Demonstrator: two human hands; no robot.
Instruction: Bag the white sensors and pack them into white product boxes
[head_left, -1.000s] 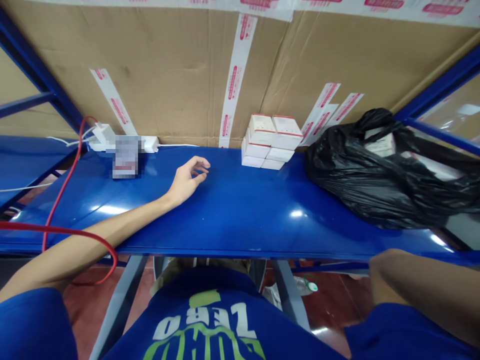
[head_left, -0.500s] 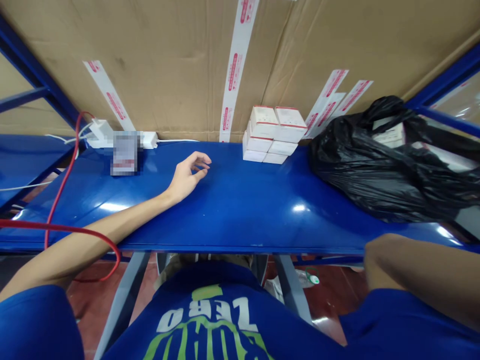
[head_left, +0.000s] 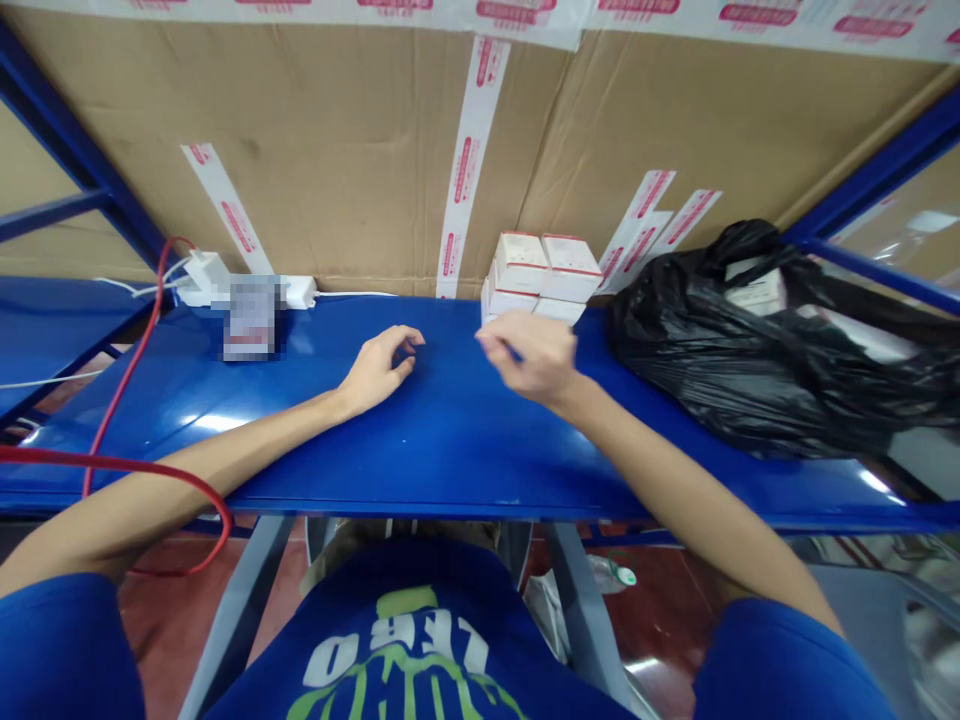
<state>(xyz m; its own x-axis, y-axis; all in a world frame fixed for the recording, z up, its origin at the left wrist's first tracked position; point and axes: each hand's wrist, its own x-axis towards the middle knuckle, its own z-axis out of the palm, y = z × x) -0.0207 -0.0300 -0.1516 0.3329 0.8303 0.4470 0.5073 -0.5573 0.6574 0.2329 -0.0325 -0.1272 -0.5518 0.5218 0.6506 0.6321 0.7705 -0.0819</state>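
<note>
My left hand (head_left: 377, 367) rests on the blue metal table (head_left: 465, 440), left of centre, its fingers curled in toward the thumb with nothing visible in them. My right hand (head_left: 529, 356) hovers just right of it, seen from the back. Its fingers are closed in a loose pinch, and whether they hold anything is hidden. Right behind the right hand, against the cardboard, stands a small stack of white boxes with red trim (head_left: 544, 272).
A bulging black plastic bag (head_left: 757, 345) with white boxes inside fills the table's right end. A white power strip and plugs (head_left: 210, 280) sit at the back left. A red cable (head_left: 120, 400) loops over the left edge. A taped cardboard wall (head_left: 360, 150) closes the back.
My right arm has come up from below the table edge, and the hand now sits over the table in front of the white boxes. My left hand's fingers have curled in more.
</note>
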